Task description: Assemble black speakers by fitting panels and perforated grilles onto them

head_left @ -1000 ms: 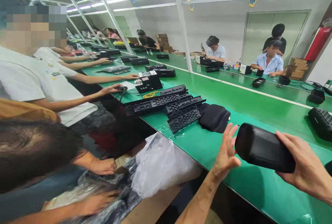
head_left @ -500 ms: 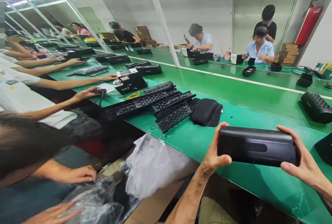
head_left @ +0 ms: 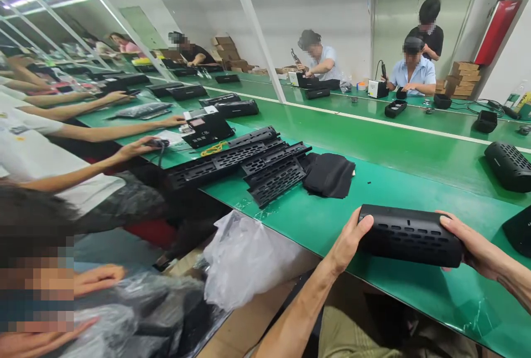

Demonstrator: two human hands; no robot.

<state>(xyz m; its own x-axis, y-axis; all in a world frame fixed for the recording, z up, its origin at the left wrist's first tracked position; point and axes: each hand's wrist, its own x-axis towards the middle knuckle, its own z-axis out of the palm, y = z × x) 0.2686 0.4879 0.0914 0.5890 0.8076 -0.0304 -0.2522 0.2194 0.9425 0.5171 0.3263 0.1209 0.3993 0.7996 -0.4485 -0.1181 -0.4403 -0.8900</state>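
Black grille-covered speaker, its 2 ends gripped by left hand and right hand

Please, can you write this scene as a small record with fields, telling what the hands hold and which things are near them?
held item: black slotted speaker
grip: left hand and right hand, one at each end
surface below: green workbench
nearest things: black cloth; stacked black grille panels; clear plastic bag
further along: another black speaker, on the bench to the right
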